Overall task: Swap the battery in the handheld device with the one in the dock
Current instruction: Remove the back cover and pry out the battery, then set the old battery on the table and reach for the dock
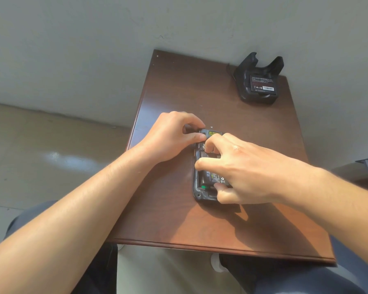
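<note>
Reddish-brown wood-grain worktop. Black dock holding black battery with white print and barcode. Dark grey handheld device; black battery inside, white lettering, green tab. Pale grey wall.

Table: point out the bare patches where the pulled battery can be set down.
Bare wood on the table: the far left stretch beside the dock, and the near strip up to the front edge. The middle is crowded by the left hand, right hand and handheld device.
</note>
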Motion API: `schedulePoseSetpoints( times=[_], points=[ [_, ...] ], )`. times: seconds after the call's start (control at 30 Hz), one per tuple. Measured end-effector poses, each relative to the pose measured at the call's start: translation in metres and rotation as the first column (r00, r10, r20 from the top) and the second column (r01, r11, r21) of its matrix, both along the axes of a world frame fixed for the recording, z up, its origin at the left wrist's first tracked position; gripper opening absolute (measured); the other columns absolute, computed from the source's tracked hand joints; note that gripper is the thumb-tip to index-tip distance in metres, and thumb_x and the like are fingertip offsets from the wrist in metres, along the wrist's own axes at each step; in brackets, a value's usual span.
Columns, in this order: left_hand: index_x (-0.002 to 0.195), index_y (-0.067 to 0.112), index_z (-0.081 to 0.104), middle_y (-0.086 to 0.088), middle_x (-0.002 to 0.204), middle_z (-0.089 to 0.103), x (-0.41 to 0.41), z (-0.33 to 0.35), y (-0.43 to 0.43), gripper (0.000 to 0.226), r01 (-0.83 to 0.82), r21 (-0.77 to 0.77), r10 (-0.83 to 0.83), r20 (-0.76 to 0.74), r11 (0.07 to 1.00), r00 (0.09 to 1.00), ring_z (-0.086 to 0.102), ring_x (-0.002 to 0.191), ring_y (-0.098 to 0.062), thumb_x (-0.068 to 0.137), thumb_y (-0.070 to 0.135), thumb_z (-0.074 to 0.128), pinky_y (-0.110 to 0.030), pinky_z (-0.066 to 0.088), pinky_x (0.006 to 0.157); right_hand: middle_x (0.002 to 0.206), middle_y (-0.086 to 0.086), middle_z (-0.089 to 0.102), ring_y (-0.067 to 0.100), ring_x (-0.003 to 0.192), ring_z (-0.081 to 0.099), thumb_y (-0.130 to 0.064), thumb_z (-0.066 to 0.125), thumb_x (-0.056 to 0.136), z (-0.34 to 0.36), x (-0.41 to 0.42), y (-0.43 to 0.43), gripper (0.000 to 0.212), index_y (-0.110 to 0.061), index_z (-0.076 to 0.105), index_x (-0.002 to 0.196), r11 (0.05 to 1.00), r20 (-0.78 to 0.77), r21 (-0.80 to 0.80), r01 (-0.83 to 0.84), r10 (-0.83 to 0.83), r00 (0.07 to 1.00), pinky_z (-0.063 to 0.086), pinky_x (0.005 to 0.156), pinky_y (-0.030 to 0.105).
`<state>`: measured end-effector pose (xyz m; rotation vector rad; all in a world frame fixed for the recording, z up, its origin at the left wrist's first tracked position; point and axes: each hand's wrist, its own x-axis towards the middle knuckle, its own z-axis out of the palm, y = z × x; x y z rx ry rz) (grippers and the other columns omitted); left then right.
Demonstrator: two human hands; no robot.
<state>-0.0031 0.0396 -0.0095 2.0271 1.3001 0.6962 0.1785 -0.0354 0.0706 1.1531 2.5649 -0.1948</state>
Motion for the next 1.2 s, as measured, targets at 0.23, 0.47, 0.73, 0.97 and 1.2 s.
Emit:
schedulePoseSetpoints(
  times=[0.23,0.47,0.73,0.97,1.2],
  points=[
    [0.106,0.026,0.075,0.026,0.067,0.055,0.0,0.0,0.001,0.025,0.001,0.004,-0.001,0.0,1.0,1.0,0.052,0.067,0.019,0.084,0.036,0.078,-0.002,0.032,0.06,0.123,0.003,0.044,0.018,0.099,0.036,-0.047,0.055,0.087,-0.004,0.011,0.0,0.043,-0.034,0.05,0.127,1.0,-0.062,-0.026,0.012,-0.014,0.998,0.05,0.082,0.037],
    [0.106,0.028,0.075,0.024,0.071,0.058,0.0,-0.001,0.002,0.025,0.003,0.003,-0.003,-0.002,1.0,1.0,0.053,0.069,0.018,0.083,0.038,0.078,-0.002,0.034,0.061,0.129,0.004,0.044,0.022,0.11,0.043,-0.047,0.064,0.086,-0.007,0.009,0.003,0.044,-0.033,0.052,0.126,1.0,-0.049,-0.012,-0.004,0.004,0.999,0.044,0.078,0.031],
    [0.105,0.027,0.076,0.025,0.068,0.056,0.0,-0.001,0.001,0.024,-0.004,0.0,0.004,0.003,1.0,1.0,0.052,0.066,0.017,0.083,0.036,0.079,-0.001,0.032,0.06,0.115,-0.002,0.043,0.022,0.099,0.044,-0.047,0.063,0.076,-0.01,0.004,0.007,0.043,-0.038,0.052,0.117,0.997,-0.097,-0.055,0.05,-0.055,0.994,0.051,0.084,0.038],
    [0.099,0.03,0.076,0.024,0.069,0.061,-0.001,-0.001,0.004,0.018,0.004,-0.019,-0.004,-0.001,1.0,1.0,0.054,0.067,0.014,0.082,0.036,0.077,-0.004,0.034,0.061,0.114,-0.008,0.043,0.006,0.098,0.047,-0.041,0.073,0.074,0.008,0.008,0.01,0.043,-0.046,0.054,0.113,0.944,-0.3,-0.242,0.224,-0.293,0.908,0.041,0.082,0.019],
    [0.101,0.029,0.077,0.024,0.068,0.059,0.0,-0.001,0.004,0.022,-0.015,-0.033,0.015,-0.012,0.999,1.0,0.054,0.067,0.011,0.08,0.036,0.081,-0.004,0.034,0.059,0.112,-0.003,0.055,0.015,0.103,0.058,-0.041,0.073,0.071,0.007,0.044,0.042,0.038,-0.044,0.059,0.106,0.729,-0.481,-0.179,0.661,-0.651,0.587,0.048,0.086,0.031]
  ],
)
